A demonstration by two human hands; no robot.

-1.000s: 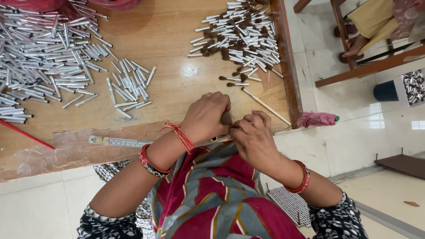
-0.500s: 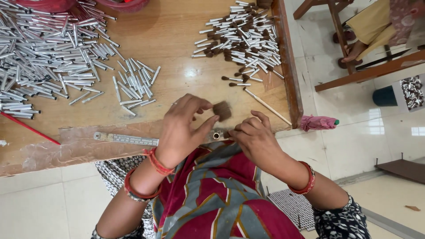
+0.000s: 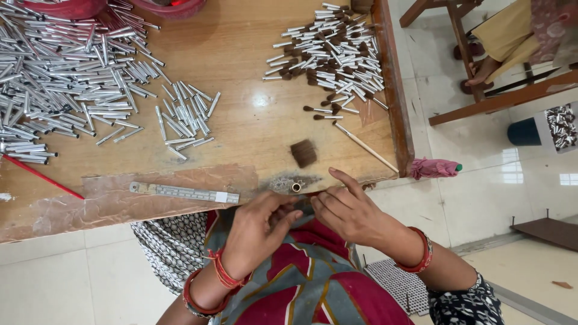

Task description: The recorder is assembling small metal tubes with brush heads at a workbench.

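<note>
My left hand (image 3: 259,232) and my right hand (image 3: 352,210) meet at the near edge of the wooden table (image 3: 253,138), above my lap. Their fingertips pinch a small dark bunch of bristles (image 3: 304,207) between them, mostly hidden by the fingers. My right index finger sticks out toward the table. A short silver ferrule (image 3: 296,187) stands upright on the table edge just beyond the fingers. A brown tuft of bristles (image 3: 304,153) lies on the table a little farther out.
Silver tubes lie in a big heap (image 3: 60,84) at the far left, with a smaller group (image 3: 186,117) beside it. Finished small brushes (image 3: 331,54) pile at the far right. A metal ruler (image 3: 180,192), a thin stick (image 3: 364,144), red bowls (image 3: 72,7) and a pink cloth roll (image 3: 435,168) are nearby. Another person's foot (image 3: 481,72) rests by a bench.
My left hand has drawn back from the brown tuft to the table edge and met my right hand. The tuft now lies uncovered on the table.
</note>
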